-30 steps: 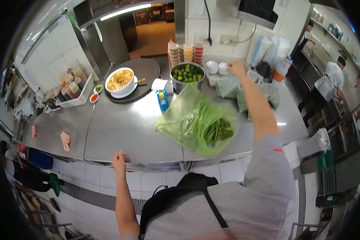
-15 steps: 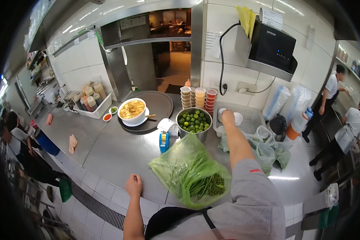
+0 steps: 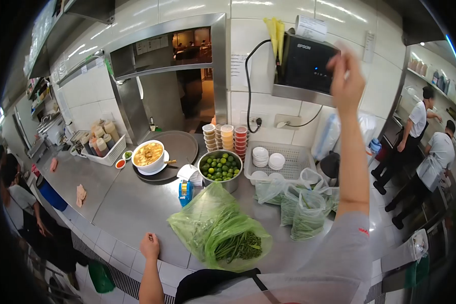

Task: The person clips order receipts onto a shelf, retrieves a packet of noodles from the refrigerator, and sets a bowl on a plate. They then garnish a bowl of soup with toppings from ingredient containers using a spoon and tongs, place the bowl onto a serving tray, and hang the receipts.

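Observation:
My right hand is raised in front of the right side of the black printer; its fingers are smeared by motion. Near the counter's front edge, my left hand is closed, left of a green plastic bag with green stalks in it. Behind the bag stands a metal pot of green citrus fruit. A blue tape dispenser and white paper slips lie beside the pot. A bowl of soup sits on a round dark tray. Small white dishes are stacked in a basket.
Lidded sauce cups are stacked behind the pot. Bagged greens lie at the right. A white basket of bottles stands at the left. Co-workers are at the left and right.
My right hand has risen from the dishes in the basket to the printer. The view has shifted right. My left hand remains near the counter's front edge.

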`<move>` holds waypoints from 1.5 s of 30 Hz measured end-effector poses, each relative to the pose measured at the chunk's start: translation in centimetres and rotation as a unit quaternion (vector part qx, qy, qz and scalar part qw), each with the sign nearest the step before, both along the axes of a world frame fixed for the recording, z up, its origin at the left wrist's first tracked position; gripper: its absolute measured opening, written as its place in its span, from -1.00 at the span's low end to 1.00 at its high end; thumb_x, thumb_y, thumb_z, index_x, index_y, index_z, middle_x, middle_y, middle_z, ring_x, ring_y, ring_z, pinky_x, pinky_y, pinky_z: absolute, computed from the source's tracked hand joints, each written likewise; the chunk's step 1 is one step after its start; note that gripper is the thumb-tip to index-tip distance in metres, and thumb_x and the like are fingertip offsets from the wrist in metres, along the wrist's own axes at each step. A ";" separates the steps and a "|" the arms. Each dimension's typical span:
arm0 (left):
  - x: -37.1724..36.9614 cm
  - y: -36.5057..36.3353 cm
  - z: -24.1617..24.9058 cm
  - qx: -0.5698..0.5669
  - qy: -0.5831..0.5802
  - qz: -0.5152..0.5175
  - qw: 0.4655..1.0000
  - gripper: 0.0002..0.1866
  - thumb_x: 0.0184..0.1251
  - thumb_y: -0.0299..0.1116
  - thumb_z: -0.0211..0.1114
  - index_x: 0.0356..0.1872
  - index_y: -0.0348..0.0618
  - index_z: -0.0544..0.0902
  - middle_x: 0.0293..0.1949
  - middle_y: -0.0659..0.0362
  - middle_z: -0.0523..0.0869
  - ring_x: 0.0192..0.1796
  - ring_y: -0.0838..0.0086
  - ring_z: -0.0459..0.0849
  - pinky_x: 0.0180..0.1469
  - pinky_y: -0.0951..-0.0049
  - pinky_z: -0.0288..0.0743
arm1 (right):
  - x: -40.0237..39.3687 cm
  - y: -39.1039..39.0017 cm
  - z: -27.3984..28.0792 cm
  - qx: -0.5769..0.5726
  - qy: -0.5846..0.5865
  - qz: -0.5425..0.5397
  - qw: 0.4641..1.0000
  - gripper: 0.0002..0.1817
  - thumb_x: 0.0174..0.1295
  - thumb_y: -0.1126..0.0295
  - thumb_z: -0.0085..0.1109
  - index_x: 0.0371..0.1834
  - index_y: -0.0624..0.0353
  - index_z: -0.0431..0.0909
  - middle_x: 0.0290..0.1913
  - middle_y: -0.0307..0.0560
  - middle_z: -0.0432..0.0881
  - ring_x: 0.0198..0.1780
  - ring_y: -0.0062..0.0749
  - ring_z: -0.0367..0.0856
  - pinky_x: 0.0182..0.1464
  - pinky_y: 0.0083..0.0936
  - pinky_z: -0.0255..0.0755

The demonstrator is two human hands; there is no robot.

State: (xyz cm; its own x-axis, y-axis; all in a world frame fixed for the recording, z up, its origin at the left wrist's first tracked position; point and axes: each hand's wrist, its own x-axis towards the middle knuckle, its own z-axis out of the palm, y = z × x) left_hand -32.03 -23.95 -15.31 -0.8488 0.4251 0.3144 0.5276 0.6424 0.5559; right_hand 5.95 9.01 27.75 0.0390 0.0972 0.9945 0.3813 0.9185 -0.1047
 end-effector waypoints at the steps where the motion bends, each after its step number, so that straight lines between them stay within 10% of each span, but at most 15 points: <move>1: 0.1 0.1 0.1 0.009 0.003 0.005 1.000 -0.85 0.09 -0.25 0.15 -0.51 -0.10 0.52 -0.62 0.16 0.59 -0.54 0.26 0.57 -0.50 0.31 0.38 | 1.4 2.3 2.9 0.073 0.058 -0.041 0.995 -0.75 0.14 0.43 -0.06 -0.12 0.21 0.47 -0.37 -0.10 0.56 -0.46 -0.52 0.47 -0.37 -0.63 0.35; 4: 0.3 0.0 0.3 0.015 -0.007 0.016 1.000 -0.85 0.08 -0.25 0.15 -0.51 -0.10 0.52 -0.63 0.15 0.58 -0.54 0.25 0.56 -0.49 0.29 0.37 | 4.6 9.9 7.9 0.009 0.075 -0.051 0.996 -0.67 0.07 0.34 0.07 -0.08 0.21 0.46 -0.36 -0.10 0.57 -0.39 -0.50 0.47 -0.29 -0.57 0.34; 6: 0.0 -0.2 -0.4 0.016 0.017 0.015 1.000 -0.85 0.08 -0.25 0.15 -0.50 -0.10 0.52 -0.63 0.15 0.57 -0.53 0.25 0.56 -0.48 0.29 0.37 | 4.9 11.5 9.3 -0.298 -0.017 0.011 0.954 -0.61 -0.01 0.24 0.17 -0.14 0.23 0.50 -0.33 -0.09 0.57 -0.27 -0.44 0.48 -0.19 -0.51 0.33; 9: -0.2 -0.1 -0.4 0.017 0.026 0.010 0.999 -0.85 0.08 -0.26 0.15 -0.50 -0.10 0.53 -0.62 0.13 0.57 -0.51 0.23 0.55 -0.46 0.28 0.37 | 3.1 12.9 10.1 -0.436 0.007 0.033 0.899 -0.66 -0.01 0.25 0.18 -0.19 0.20 0.54 -0.22 -0.12 0.57 -0.10 -0.40 0.43 0.06 -0.49 0.16; 14: -2.7 -0.3 -2.5 0.011 0.041 0.012 0.999 -0.84 0.10 -0.27 0.15 -0.49 -0.14 0.52 -0.66 0.16 0.53 -0.56 0.33 0.51 -0.46 0.34 0.36 | 0.7 13.1 10.9 -0.314 -0.059 0.076 0.944 -0.76 0.02 0.26 0.18 -0.37 0.22 0.56 -0.32 -0.14 0.57 -0.16 -0.46 0.45 0.02 -0.52 0.20; 15: -5.1 0.1 -4.4 0.155 -0.030 0.021 0.987 -0.82 0.12 -0.27 0.14 -0.49 -0.18 0.51 -0.66 0.20 0.51 -0.58 0.41 0.45 -0.48 0.38 0.33 | -0.1 11.2 10.8 -0.262 -0.043 0.159 0.951 -0.79 0.02 0.32 0.17 -0.40 0.25 0.54 -0.36 -0.17 0.55 -0.26 -0.48 0.46 -0.10 -0.57 0.27; 17: -5.4 -0.1 -5.3 0.344 -0.109 0.042 0.932 -0.79 0.14 -0.27 0.14 -0.49 -0.23 0.50 -0.64 0.28 0.45 -0.60 0.56 0.33 -0.53 0.49 0.25 | -2.4 7.0 9.9 -0.246 -0.018 0.339 0.908 -0.86 0.06 0.42 0.11 -0.36 0.27 0.49 -0.40 -0.23 0.52 -0.34 -0.60 0.47 -0.24 -0.67 0.35; 21: 5.7 4.1 12.5 0.428 -0.339 -0.171 0.820 -0.78 0.19 -0.26 0.10 -0.29 -0.19 0.56 -0.64 0.37 0.33 -0.60 0.73 0.26 -0.56 0.73 0.13 | -7.0 -0.9 2.7 -0.308 -0.064 0.476 0.822 -0.78 0.06 0.46 0.09 -0.22 0.28 0.44 -0.36 -0.20 0.53 -0.36 -0.60 0.49 -0.26 -0.66 0.38; 26: 12.3 7.8 19.9 0.355 -0.512 -0.549 0.556 -0.19 0.22 0.24 -0.35 0.15 -0.40 0.23 0.03 -0.07 0.44 0.02 0.26 0.47 0.02 0.34 0.34 | -12.4 -7.7 -9.2 -0.387 -0.108 0.580 0.708 -0.67 0.04 0.59 0.06 -0.07 0.37 0.38 -0.36 -0.20 0.56 -0.36 -0.69 0.47 -0.30 -0.76 0.33; 30: 13.9 8.4 21.1 0.472 -0.592 -0.545 0.361 -0.16 0.19 0.29 -0.36 0.18 -0.33 0.21 0.14 -0.06 0.33 0.12 0.21 0.40 0.18 0.28 0.20 | -13.8 -11.3 -15.7 -0.476 -0.165 0.605 0.616 -0.68 0.05 0.63 0.02 -0.06 0.40 0.37 -0.30 -0.13 0.58 -0.32 -0.68 0.49 -0.27 -0.76 0.34; 40: 8.4 8.1 17.5 0.553 -0.626 -0.365 0.411 -0.52 0.32 -0.14 -0.17 -0.05 -0.43 0.40 -0.11 -0.05 0.57 -0.07 0.27 0.57 0.03 0.36 0.41 | -12.1 -13.9 -25.9 -0.531 -0.177 0.560 0.611 -0.68 0.12 0.65 -0.04 -0.01 0.41 0.33 -0.29 -0.04 0.58 -0.30 -0.65 0.53 -0.26 -0.76 0.38; 45: 8.0 9.9 17.2 0.511 -0.619 -0.293 0.520 -0.64 0.31 -0.30 -0.11 -0.09 -0.44 0.41 -0.14 -0.04 0.57 -0.11 0.29 0.58 -0.01 0.36 0.45 | -11.1 -13.9 -27.8 -0.558 -0.155 0.536 0.615 -0.71 0.11 0.62 0.00 -0.06 0.40 0.39 -0.34 -0.07 0.59 -0.34 -0.67 0.51 -0.29 -0.77 0.37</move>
